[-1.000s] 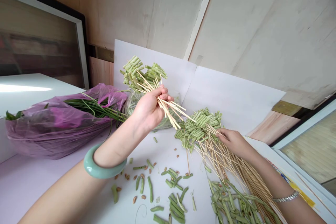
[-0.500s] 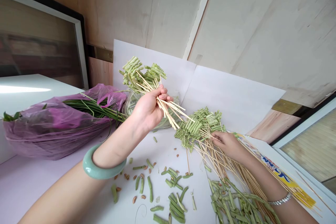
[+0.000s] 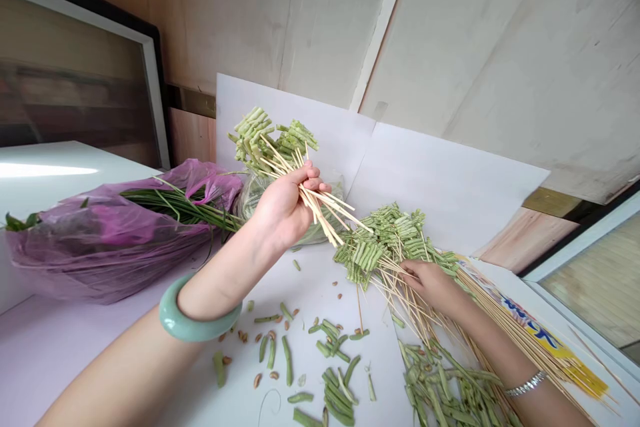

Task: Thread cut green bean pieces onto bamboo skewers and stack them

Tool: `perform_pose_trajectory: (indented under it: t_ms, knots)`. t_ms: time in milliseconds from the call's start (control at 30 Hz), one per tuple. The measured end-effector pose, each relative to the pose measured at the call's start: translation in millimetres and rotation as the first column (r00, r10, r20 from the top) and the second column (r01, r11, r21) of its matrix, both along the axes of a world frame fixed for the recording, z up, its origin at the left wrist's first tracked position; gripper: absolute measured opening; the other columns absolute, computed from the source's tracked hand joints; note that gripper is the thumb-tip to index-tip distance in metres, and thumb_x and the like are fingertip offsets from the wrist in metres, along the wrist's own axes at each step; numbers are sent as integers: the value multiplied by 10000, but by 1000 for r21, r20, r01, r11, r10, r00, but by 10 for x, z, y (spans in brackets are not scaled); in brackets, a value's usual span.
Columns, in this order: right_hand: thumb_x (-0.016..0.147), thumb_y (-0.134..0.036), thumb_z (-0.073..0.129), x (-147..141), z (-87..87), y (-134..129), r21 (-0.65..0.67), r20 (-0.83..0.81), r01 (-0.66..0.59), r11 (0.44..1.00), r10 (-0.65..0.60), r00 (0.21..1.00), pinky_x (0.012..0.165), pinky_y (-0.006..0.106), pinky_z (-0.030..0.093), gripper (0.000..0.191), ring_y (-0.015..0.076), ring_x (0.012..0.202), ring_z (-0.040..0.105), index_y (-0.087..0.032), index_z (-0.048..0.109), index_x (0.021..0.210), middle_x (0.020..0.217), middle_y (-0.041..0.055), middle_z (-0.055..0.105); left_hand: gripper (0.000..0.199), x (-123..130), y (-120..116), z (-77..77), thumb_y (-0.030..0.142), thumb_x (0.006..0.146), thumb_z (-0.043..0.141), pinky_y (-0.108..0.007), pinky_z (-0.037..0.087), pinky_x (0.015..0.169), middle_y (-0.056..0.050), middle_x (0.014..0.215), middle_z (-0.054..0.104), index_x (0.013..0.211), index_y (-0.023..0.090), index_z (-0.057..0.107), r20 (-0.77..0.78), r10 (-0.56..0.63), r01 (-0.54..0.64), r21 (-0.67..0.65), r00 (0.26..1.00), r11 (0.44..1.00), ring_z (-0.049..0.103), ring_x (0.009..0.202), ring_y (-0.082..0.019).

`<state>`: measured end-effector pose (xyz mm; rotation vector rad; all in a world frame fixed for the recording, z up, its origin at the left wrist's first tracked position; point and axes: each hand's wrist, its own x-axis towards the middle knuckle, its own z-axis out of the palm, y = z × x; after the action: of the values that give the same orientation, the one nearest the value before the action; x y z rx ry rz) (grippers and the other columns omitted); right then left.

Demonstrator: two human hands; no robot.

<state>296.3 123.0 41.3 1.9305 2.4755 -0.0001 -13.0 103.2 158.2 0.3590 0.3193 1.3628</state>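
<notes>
My left hand (image 3: 287, 208) is wrapped round a bunch of bamboo skewers (image 3: 325, 210), raised above the table. Cut green bean pieces (image 3: 254, 130) are threaded on their far ends. Off to the right, my right hand (image 3: 431, 285) has its fingers closed on the sticks of several more bean skewers (image 3: 370, 257). These lie in a heap, beans toward the back and bare sticks toward me. My right fingertips are partly hidden among the sticks, so how many they grip I cannot tell.
A purple plastic bag (image 3: 115, 247) of long green stalks lies at left, with a clear bag (image 3: 253, 195) behind my left hand. Loose bean pieces (image 3: 337, 393) and small brown beans (image 3: 257, 380) dot the white table. Whole beans (image 3: 450, 390) and a yellow packet (image 3: 575, 363) lie at right.
My right hand has shifted slightly down and toward me over the skewer sticks. My left hand holds its bunch in nearly the same place.
</notes>
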Motion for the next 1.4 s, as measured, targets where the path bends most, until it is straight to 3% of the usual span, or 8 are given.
perform_pose_trajectory:
  t_ms: [733,1200,1400]
  knots:
    - [925,-356,534,-85,12,14,-118,185,104,987,-81,979,673,316,529,234,130,709,619,-142,628,912,830,8,646,310,-2,39,-24,10,920,322,-153,397,458,50,486,401,664,149,429,42,22,-23,19,999,1000,362,379,-46]
    - [932,-338,523,-51,98,36,-80,55,-47,996,51,997,772,367,519,221,158,825,629,-142,625,918,897,27,652,313,-25,12,6,7,920,319,-144,383,451,53,480,386,662,151,424,43,16,-17,16,999,1000,349,384,-46]
    - [939,-338,508,2,197,30,-94,-58,-42,995,37,998,726,338,511,230,139,746,610,-146,612,866,815,6,630,311,-45,2,12,8,925,315,-140,390,467,54,489,388,666,146,417,46,20,-22,27,999,999,345,389,-37]
